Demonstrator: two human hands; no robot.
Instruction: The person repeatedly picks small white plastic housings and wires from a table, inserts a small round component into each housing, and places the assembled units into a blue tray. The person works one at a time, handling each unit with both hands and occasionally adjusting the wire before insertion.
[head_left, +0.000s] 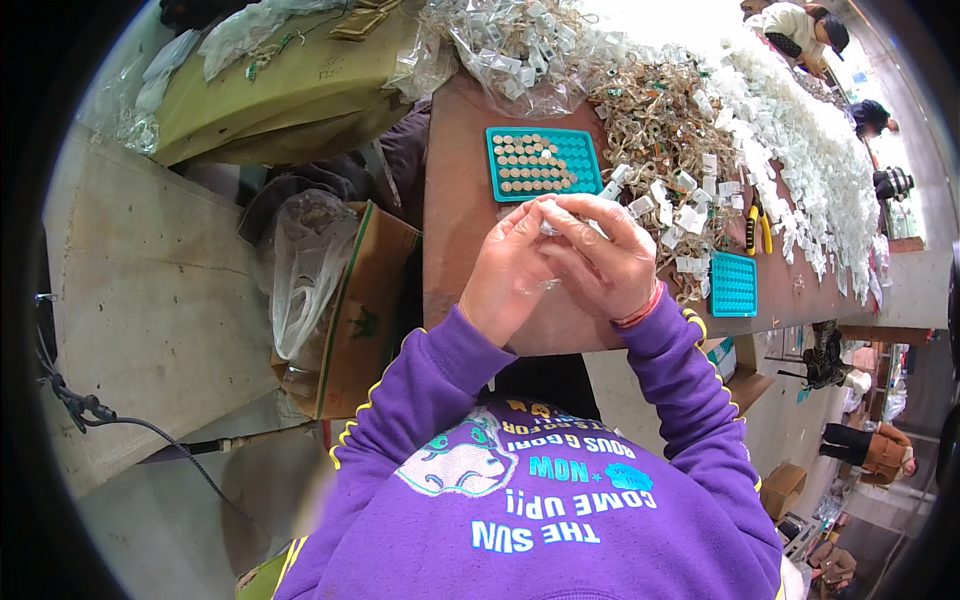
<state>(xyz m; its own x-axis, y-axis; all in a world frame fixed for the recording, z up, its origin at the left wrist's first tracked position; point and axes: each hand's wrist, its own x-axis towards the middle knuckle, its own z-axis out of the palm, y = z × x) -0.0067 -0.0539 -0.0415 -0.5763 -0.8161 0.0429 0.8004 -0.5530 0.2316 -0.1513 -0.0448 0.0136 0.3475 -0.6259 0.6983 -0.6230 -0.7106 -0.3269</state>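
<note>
My left hand (512, 268) and my right hand (615, 255) meet at the fingertips over the near part of the brown table (457, 225). Both are pinched closed around something small and whitish, mostly hidden by the fingers. Just beyond them lies a teal tray (588, 185) with round pits, many filled by small round beige pieces (533, 173). To the right of my hands, a heap of brown cords with small white tags (655, 125) spreads across the tabletop. A second teal tray (734, 285), its pits showing no pieces, lies near the table's front edge.
Yellow-and-black handled pliers (757, 230) lie beside the cords. A large pile of white tags (800, 150) covers the right side. An open cardboard box (345, 330) with a plastic bag (310, 265) stands left of the table. Other people (865, 450) are farther right.
</note>
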